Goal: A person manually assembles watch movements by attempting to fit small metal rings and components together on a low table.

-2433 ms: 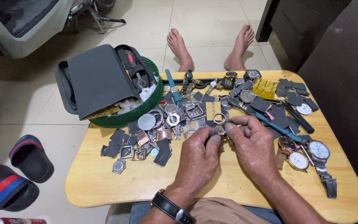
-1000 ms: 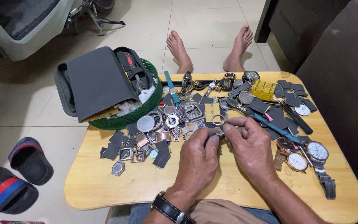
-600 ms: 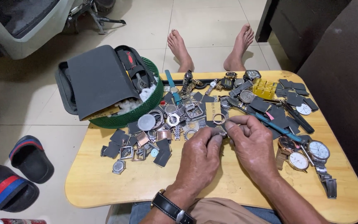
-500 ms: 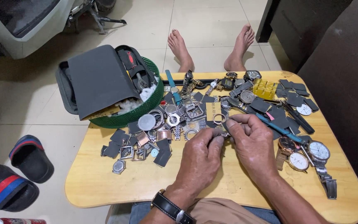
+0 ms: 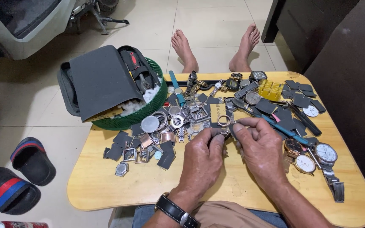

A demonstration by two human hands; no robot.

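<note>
My left hand (image 5: 202,162) and my right hand (image 5: 262,148) meet over the middle of a low wooden table (image 5: 106,190). Between their fingertips they pinch a small metal watch part (image 5: 226,131), mostly hidden by the fingers. A round metal watch ring (image 5: 224,120) lies just beyond the fingertips. A black wristwatch (image 5: 176,210) sits on my left wrist. Watch cases, dials and dark square pads (image 5: 165,158) are scattered to the left of my hands.
A green mesh basket (image 5: 146,114) holding a dark grey pouch (image 5: 100,82) stands at the table's back left. Complete watches (image 5: 315,158) lie at the right, a yellow plastic holder (image 5: 271,89) at the back. Bare feet (image 5: 184,46) rest beyond the table; sandals (image 5: 20,177) on the floor left.
Both hands stay in the same place over the table, with only slight finger shifts on the small part. Nothing else on the table has moved.
</note>
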